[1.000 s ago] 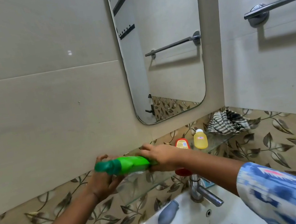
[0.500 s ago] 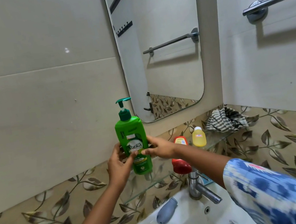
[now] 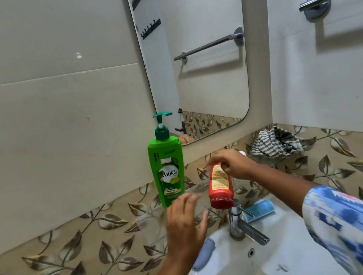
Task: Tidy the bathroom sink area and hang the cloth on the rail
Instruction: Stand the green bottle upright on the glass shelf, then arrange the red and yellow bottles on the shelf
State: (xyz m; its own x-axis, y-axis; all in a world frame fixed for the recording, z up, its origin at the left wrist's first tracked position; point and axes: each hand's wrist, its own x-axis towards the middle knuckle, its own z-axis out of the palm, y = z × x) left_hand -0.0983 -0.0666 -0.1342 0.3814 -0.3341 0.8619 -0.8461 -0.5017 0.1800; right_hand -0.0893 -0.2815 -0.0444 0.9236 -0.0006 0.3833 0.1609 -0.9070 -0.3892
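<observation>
I'm mid bottle-sorting: right hand (image 3: 231, 165) grips the red bottle (image 3: 219, 187), left hand (image 3: 185, 221) loose and empty; next, stand it beside the green bottle (image 3: 166, 163) (cloth (image 3: 273, 143) unhung).

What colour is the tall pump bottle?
Green, with a darker green pump: the pump bottle, seen in the head view.

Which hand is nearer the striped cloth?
Right. The right hand grips the red bottle just left of the cloth; the left hand is open, lower and farther left.

Green pump bottle (image 3: 167, 170) and tap (image 3: 236, 219) flank free shelf space between them.
</observation>
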